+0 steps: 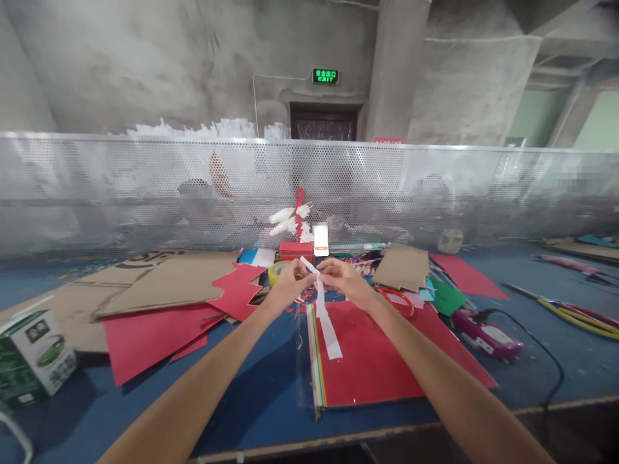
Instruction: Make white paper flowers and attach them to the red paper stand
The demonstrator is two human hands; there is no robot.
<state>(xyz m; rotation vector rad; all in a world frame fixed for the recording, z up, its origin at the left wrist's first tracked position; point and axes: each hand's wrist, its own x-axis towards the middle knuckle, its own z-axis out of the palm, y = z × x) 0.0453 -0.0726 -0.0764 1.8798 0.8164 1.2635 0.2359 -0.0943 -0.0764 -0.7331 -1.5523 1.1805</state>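
A long white paper strip [327,325] hangs from my two hands, its lower end over a stack of red paper [377,361]. My left hand [293,283] pinches the strip near its upper part, fingers closed. Right beside it, my right hand [345,281] has its fingers closed on the same strip, the fingertips of both hands almost touching. The strip's short upper end sticks up between them. Behind the hands stand white paper flowers [293,222] on a red curled piece and a small phone-like white screen [320,240].
Cardboard sheets [169,283] and red paper pieces [149,341] lie to the left, near a green-and-white carton [36,354]. A yellow tape roll [276,273] sits behind my left hand. To the right are red-handled scissors [396,301], a purple corded device [486,335] and yellow-handled pliers [575,319].
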